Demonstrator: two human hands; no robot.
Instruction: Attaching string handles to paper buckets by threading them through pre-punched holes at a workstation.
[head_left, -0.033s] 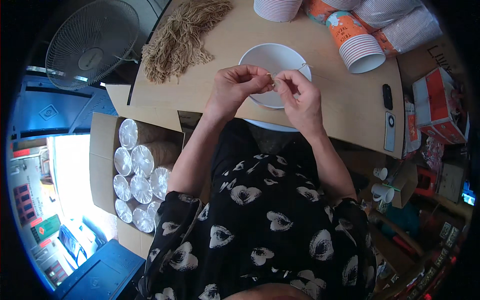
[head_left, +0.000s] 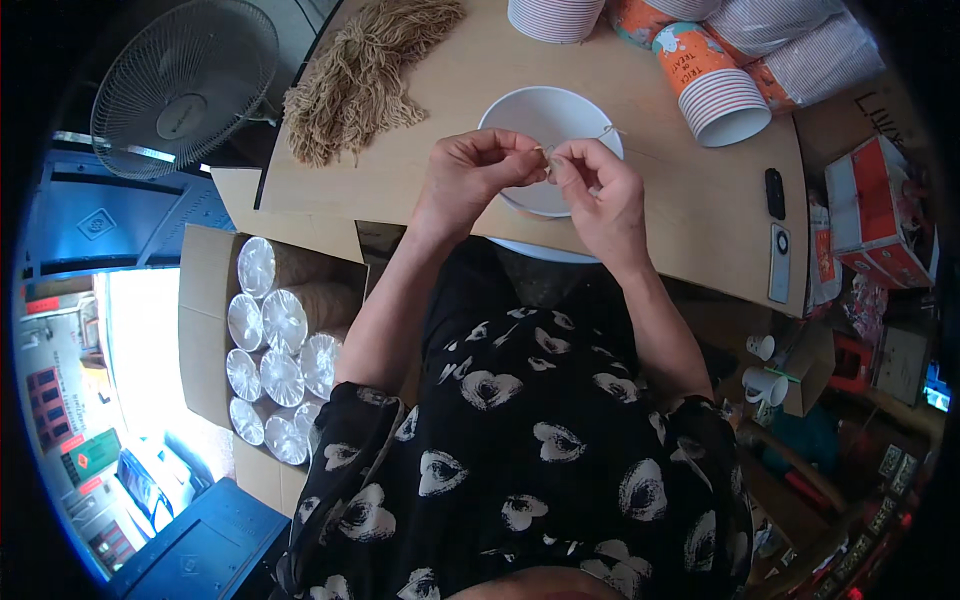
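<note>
Above a white bowl, my left hand and my right hand meet fingertip to fingertip. Thumb and forefinger of each are pinched on a short bit of thin tan string, mostly hidden by the fingers. Another thin strand pokes out over the bowl's right rim, just beyond my right hand. Farther left on the table lies a loose heap of tan string.
Stacked paper cups lie at the table's far right. Near the right edge are a black object and a white remote. An open carton of wrapped cup stacks stands left, below a fan.
</note>
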